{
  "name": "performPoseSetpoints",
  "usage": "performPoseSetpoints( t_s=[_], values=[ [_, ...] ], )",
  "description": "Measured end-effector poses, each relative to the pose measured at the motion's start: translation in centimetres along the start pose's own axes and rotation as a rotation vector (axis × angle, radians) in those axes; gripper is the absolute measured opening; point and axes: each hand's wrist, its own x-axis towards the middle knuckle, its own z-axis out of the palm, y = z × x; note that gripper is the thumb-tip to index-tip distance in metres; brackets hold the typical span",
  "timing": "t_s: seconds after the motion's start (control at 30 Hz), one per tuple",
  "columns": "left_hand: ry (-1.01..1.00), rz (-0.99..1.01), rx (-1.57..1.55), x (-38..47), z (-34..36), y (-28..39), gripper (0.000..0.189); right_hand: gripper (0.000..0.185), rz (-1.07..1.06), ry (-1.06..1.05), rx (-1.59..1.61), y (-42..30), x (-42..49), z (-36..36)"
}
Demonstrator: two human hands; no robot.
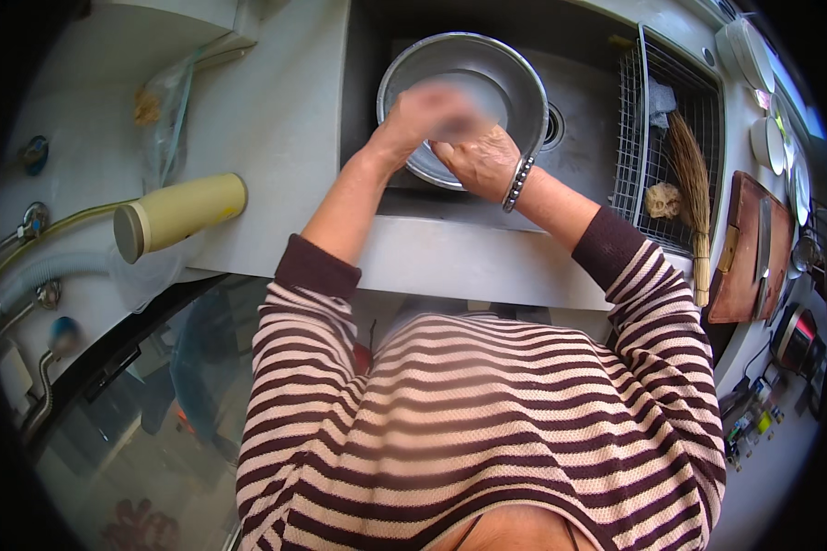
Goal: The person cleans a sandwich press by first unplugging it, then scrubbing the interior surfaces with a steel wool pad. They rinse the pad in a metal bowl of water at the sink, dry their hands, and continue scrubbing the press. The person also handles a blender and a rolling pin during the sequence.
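Note:
A round stainless steel basin (pixel 524 62) stands in the metal sink (pixel 586 82), left of the drain. Both my hands meet over its near half. My left hand (pixel 417 113) comes in from the left, its fingers lost in a blurred patch. Against it, from the right, lies my right hand (pixel 486 158), with a beaded bracelet (pixel 518 182) at the wrist. The blur also covers part of the right fingers. Whether anything is held between the hands cannot be made out.
Right of the sink, a wire basket (pixel 630 138) holds a grey cloth (pixel 660 102), a straw brush (pixel 689 158) and a loofah-like scrubber (pixel 663 200). Beyond it lie a cutting board (pixel 744 241) and a knife (pixel 765 237). A yellow bottle (pixel 186 210) lies on the left counter (pixel 282 138).

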Motion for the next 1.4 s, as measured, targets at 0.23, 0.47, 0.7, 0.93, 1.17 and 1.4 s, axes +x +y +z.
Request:
performPoseSetpoints(
  t_s=[0.23,0.47,0.7,0.93,1.17,1.4],
  values=[
    [0.125,0.168,0.310,0.2,1.3,-1.3,0.017,0.018,-0.044,0.001,-0.010,-0.2,0.3,-1.0],
    [0.111,0.048,0.101,2.5,-0.3,-3.8,0.016,0.019,0.049,-0.222,0.084,0.3,1.1,-0.1],
    [0.051,0.128,0.115,0.9,0.9,-2.6,0.030,0.027,-0.014,-0.163,-0.049,1.2,0.7,1.0],
    [0.236,-0.042,0.376,2.3,-0.2,-4.4,0.023,0.014,-0.084,-0.134,0.306,1.0,1.8,1.6],
    [0.504,-0.343,-0.003,3.1,-1.0,-2.9,0.051,0.030,0.774,-0.467,0.514,6.4,2.1,9.9],
    [0.672,-0.442,-0.266,4.3,-0.5,-3.7,0.053,0.019,1.361,-0.583,1.411,6.2,1.9,19.7]
  ],
)
